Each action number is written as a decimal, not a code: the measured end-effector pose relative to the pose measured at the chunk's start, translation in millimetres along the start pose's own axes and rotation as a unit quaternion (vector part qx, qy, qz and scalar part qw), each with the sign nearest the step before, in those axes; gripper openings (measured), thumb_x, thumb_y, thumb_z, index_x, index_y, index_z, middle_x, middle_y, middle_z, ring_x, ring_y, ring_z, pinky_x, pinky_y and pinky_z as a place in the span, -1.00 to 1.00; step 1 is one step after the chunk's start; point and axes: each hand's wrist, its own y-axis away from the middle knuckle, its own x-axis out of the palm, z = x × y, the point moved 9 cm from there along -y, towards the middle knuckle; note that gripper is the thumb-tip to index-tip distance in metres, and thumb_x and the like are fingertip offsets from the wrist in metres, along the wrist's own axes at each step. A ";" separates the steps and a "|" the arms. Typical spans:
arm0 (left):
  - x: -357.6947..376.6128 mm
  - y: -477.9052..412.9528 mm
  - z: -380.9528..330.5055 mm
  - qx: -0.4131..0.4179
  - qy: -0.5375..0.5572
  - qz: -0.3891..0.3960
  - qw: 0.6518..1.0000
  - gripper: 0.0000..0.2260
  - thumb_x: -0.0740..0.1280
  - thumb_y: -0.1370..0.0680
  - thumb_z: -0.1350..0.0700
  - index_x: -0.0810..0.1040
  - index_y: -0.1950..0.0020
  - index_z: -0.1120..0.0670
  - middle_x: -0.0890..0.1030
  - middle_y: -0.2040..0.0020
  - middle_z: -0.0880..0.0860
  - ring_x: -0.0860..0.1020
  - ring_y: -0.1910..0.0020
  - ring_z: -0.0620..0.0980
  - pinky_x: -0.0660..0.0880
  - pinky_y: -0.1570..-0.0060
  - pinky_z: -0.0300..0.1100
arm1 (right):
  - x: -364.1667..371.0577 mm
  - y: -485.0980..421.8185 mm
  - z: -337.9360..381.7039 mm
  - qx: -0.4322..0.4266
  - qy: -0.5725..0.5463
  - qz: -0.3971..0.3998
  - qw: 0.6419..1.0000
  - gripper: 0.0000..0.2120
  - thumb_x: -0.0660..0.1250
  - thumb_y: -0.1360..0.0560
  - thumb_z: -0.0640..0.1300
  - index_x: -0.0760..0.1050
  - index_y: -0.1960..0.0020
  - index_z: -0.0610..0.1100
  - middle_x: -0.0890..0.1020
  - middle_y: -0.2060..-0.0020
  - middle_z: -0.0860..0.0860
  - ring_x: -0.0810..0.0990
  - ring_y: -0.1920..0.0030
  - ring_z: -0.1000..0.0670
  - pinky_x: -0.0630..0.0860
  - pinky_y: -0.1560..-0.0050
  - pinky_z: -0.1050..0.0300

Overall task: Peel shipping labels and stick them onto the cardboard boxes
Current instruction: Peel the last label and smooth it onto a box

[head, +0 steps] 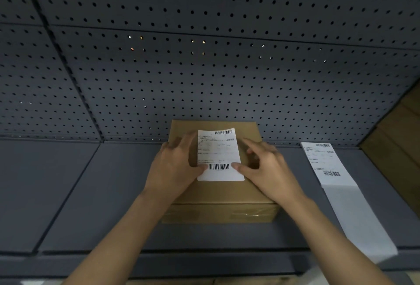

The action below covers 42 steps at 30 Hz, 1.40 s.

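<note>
A brown cardboard box (pixel 218 196) sits on the grey shelf in front of me, taped along its near side. A white shipping label (pixel 218 150) with barcodes at top and bottom lies on the box's top face. My left hand (pixel 175 166) rests on the label's left edge, thumb pressing near the lower barcode. My right hand (pixel 266 166) touches the label's right edge, its thumb on the lower right part and fingers spread above the box. To the right, a strip of label backing (pixel 350 203) lies on the shelf with one printed label (pixel 322 162) at its far end.
A grey pegboard wall (pixel 204 57) rises right behind the box. The grey shelf surface (pixel 79 194) spreads to the left. Stacked cardboard (pixel 400 139) stands at the far right. The shelf's front edge runs below my forearms.
</note>
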 end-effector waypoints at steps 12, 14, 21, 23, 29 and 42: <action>15.3 7.1 18.6 0.036 0.038 0.119 0.992 -0.28 0.44 -0.45 -0.20 0.20 -0.53 -0.22 0.16 -0.52 -0.17 -0.03 -0.53 -0.07 0.02 -0.50 0.00 | 13.7 7.2 -10.7 -0.073 -0.028 0.062 0.995 -0.35 0.38 -0.45 0.25 0.30 -0.49 0.17 0.38 -0.34 0.21 0.27 -0.40 0.16 0.10 -0.47 0.06; 17.7 6.1 20.7 0.034 0.052 0.122 0.991 -0.31 0.45 -0.46 -0.15 0.22 -0.52 -0.22 0.16 -0.51 -0.19 -0.06 -0.53 -0.09 0.02 -0.51 -0.04 | 11.0 5.6 -12.6 -0.065 -0.039 0.057 0.996 -0.35 0.42 -0.44 0.20 0.31 -0.48 0.18 0.39 -0.33 0.22 0.28 -0.38 0.17 0.14 -0.49 0.00; 26.6 -7.9 24.1 0.027 0.041 0.118 0.992 -0.31 0.37 -0.50 -0.20 0.16 -0.55 -0.14 0.12 -0.55 -0.12 -0.15 -0.56 -0.03 -0.01 -0.51 0.01 | 10.6 -11.6 -14.2 -0.031 -0.044 0.041 0.998 -0.35 0.43 -0.45 0.19 0.33 -0.48 0.11 0.39 -0.33 0.19 0.27 -0.38 0.14 0.11 -0.49 0.01; 23.9 -17.1 24.1 0.010 0.030 0.087 0.996 -0.32 0.37 -0.50 -0.18 0.20 -0.55 -0.06 0.17 -0.53 -0.05 -0.09 -0.55 0.03 0.03 -0.49 0.01 | 10.8 -21.5 -16.4 -0.013 -0.037 0.032 0.999 -0.35 0.42 -0.46 0.19 0.34 -0.49 0.08 0.38 -0.34 0.16 0.24 -0.38 0.12 0.09 -0.46 0.06; 26.8 -54.1 39.6 -0.070 0.002 0.042 0.997 -0.36 0.35 -0.51 -0.21 0.28 -0.50 0.01 0.25 -0.50 0.08 0.14 -0.48 0.21 0.16 -0.43 0.10 | 14.6 -58.9 -21.9 0.026 -0.020 0.008 0.999 -0.39 0.40 -0.48 0.20 0.38 -0.46 0.03 0.41 -0.34 0.04 0.26 -0.40 -0.02 0.13 -0.41 -0.03; 21.0 -80.0 43.2 -0.129 -0.040 -0.010 0.991 -0.45 0.35 -0.51 -0.22 0.39 -0.42 0.00 0.31 -0.38 0.15 0.28 -0.34 0.26 0.36 -0.31 0.17 | 16.6 -103.9 -31.2 0.051 0.017 -0.053 0.997 -0.69 0.44 -0.46 0.13 0.57 -0.11 -0.02 0.50 -0.04 0.02 0.42 -0.21 -0.10 0.28 -0.18 0.01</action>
